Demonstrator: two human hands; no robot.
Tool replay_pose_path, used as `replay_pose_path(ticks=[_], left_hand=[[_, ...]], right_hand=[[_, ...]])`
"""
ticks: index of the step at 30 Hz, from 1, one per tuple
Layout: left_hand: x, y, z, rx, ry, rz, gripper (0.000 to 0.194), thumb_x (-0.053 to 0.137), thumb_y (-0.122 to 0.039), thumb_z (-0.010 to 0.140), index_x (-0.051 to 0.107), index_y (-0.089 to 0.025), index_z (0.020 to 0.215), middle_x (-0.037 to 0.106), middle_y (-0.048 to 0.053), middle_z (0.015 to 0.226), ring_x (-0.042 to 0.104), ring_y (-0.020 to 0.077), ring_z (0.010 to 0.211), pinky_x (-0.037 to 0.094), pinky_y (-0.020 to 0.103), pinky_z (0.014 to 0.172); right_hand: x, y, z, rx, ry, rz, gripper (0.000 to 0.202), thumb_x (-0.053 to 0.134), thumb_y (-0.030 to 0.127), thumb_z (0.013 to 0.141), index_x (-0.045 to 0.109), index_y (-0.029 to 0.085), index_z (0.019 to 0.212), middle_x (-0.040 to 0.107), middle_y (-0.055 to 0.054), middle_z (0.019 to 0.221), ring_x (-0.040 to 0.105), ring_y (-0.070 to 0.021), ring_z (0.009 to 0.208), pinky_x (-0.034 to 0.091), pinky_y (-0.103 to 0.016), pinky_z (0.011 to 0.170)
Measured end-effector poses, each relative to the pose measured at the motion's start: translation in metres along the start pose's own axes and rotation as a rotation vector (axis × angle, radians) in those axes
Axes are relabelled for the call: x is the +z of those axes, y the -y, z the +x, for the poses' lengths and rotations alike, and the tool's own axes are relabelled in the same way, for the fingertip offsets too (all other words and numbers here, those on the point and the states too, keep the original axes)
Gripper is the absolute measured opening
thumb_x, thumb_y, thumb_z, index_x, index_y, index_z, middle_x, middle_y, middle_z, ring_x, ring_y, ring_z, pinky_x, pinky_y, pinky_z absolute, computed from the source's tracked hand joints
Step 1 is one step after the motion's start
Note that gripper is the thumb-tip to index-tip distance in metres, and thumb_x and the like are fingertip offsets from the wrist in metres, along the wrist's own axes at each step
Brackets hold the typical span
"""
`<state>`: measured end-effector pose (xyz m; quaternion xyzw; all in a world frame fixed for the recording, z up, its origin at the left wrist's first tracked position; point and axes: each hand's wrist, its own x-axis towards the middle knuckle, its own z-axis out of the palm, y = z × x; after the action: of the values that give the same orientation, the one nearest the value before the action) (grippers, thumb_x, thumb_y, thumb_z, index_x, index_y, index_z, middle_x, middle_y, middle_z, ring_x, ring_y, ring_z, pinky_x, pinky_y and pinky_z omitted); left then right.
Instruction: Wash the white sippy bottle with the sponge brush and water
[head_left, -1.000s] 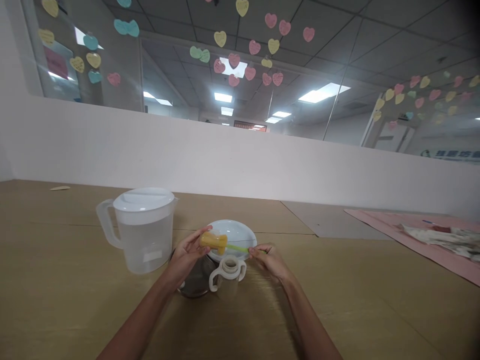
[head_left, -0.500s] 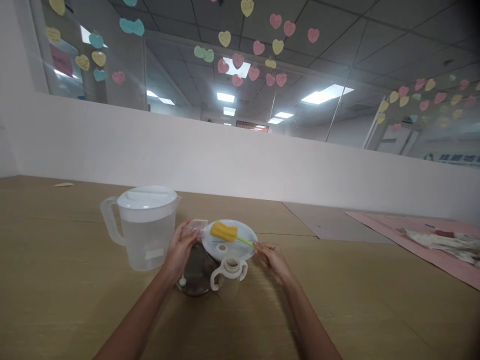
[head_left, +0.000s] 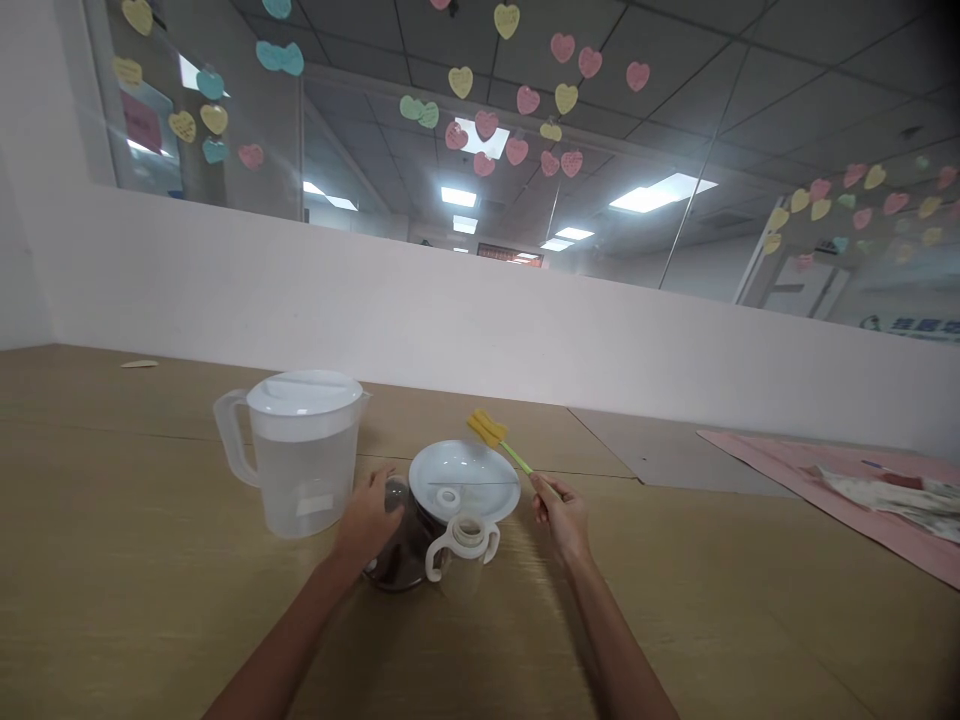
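My right hand [head_left: 561, 512] grips the green handle of a sponge brush [head_left: 489, 428], its yellow head raised just beyond the white bowl [head_left: 435, 462]. At the left, my left hand [head_left: 369, 522] curls round a clear domed cap [head_left: 396, 490] over a dark round dish [head_left: 409, 560]; whether the cap touches the dish I cannot tell. A small white ring [head_left: 448, 498] lies in the white bowl. In front of that bowl stands an uncapped clear baby bottle [head_left: 466, 560] with two white side handles, partly covering the dark dish.
A lidded clear pitcher [head_left: 304, 470] stands left of my left hand. At the far right a pink cloth [head_left: 772, 465] carries a crumpled pale fabric [head_left: 885, 505]. A white wall [head_left: 450, 310] under glass panes closes off the back of the wooden table [head_left: 720, 610].
The sponge brush has risen away from over the white bowl and the cap. My left hand has moved down with the clear cap, toward the dark dish. The view has shifted slightly.
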<state>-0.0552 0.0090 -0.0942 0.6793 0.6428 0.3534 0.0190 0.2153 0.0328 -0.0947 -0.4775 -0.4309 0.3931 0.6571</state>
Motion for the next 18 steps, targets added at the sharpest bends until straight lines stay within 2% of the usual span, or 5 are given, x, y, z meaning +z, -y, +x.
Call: replay_pose_path(ticks=[4, 8, 13, 18], left_hand=[[0.004, 0.002, -0.001, 0.071, 0.055, 0.036, 0.045, 0.045, -0.014, 0.070, 0.046, -0.016, 0.114, 0.055, 0.011, 0.111, 0.051, 0.0243, 0.104, 0.040, 0.036, 0.086], [0.006, 0.000, -0.002, 0.141, 0.028, 0.078, 0.045, 0.043, -0.010, 0.069, 0.047, -0.015, 0.113, 0.057, 0.011, 0.107, 0.052, 0.0237, 0.101, 0.040, 0.037, 0.086], [0.004, -0.006, -0.002, 0.208, -0.117, 0.126, 0.044, 0.042, -0.012, 0.070, 0.047, -0.016, 0.114, 0.056, 0.012, 0.109, 0.051, 0.0260, 0.102, 0.041, 0.038, 0.086], [0.004, -0.009, -0.001, 0.262, -0.139, 0.102, 0.039, 0.040, -0.013, 0.072, 0.053, -0.015, 0.109, 0.058, 0.011, 0.108, 0.052, 0.0258, 0.100, 0.041, 0.040, 0.086]], right_hand=[[0.000, 0.004, -0.002, -0.008, -0.024, 0.054, 0.043, 0.074, 0.046, 0.052, 0.065, 0.012, 0.078, 0.055, 0.002, 0.049, 0.038, -0.0068, 0.038, 0.032, -0.022, 0.039], [-0.001, 0.005, -0.002, 0.023, -0.029, 0.128, 0.039, 0.075, 0.043, 0.053, 0.064, 0.013, 0.076, 0.059, 0.001, 0.058, 0.039, -0.0058, 0.041, 0.036, -0.022, 0.041], [-0.006, 0.003, 0.002, 0.040, -0.017, 0.228, 0.033, 0.074, 0.040, 0.056, 0.062, 0.016, 0.074, 0.055, 0.004, 0.057, 0.037, -0.0051, 0.040, 0.035, -0.021, 0.039], [-0.013, 0.000, 0.008, 0.039, 0.019, 0.252, 0.028, 0.074, 0.038, 0.056, 0.057, 0.016, 0.063, 0.045, 0.007, 0.051, 0.030, -0.0032, 0.038, 0.030, -0.021, 0.036]])
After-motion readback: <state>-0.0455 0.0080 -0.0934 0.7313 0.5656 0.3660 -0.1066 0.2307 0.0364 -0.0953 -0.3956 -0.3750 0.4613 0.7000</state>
